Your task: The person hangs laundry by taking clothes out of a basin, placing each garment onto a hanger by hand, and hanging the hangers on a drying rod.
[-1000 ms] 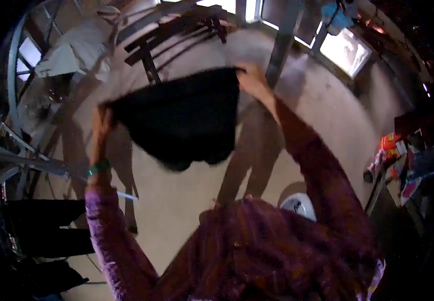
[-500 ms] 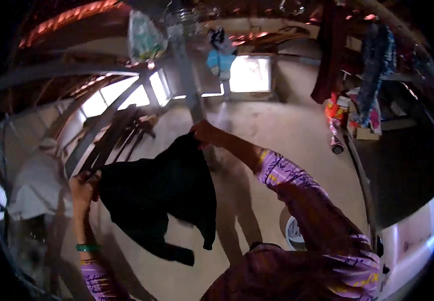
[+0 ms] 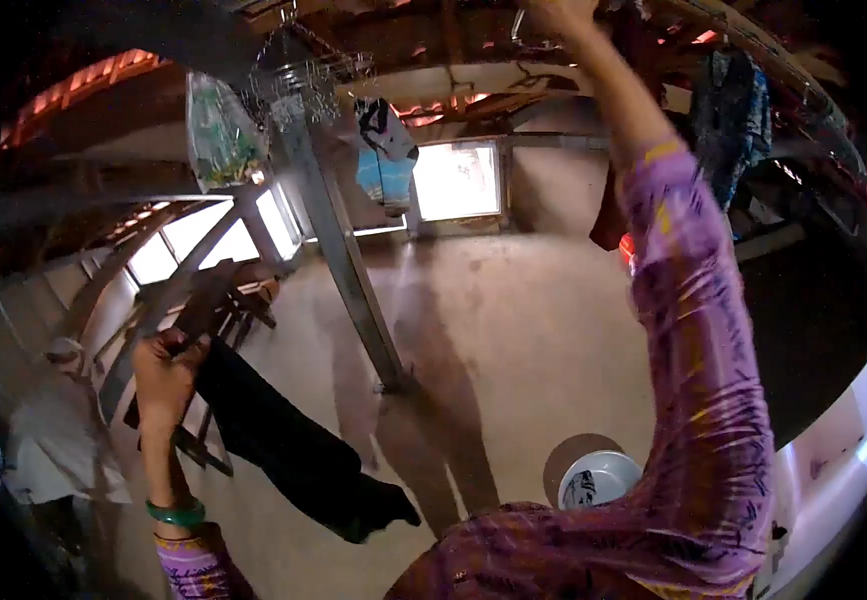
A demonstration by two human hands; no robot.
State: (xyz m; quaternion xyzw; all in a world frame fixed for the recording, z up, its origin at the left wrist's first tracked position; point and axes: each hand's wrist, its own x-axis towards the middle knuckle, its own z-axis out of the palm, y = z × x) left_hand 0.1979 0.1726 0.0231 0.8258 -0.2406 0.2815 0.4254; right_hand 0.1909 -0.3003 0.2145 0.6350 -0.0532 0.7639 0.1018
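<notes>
My left hand, with a green bangle below it, grips the waist end of a pair of black trousers. The trousers hang folded together and slant down to the right, above the floor. High at the top edge, my right hand is raised and partly cut off by the frame. A thin, pale, wire-like piece shows beside it; whether the fingers touch it I cannot tell.
A metal post stands ahead, with a clip rack and small clothes hanging near it. A white bucket with a dark cloth sits on the floor. Wooden furniture is at left; garments hang at right.
My right hand has let go of the trousers and risen to the top edge. The trousers, spread between both hands before, now hang from my left hand alone. The view has shifted.
</notes>
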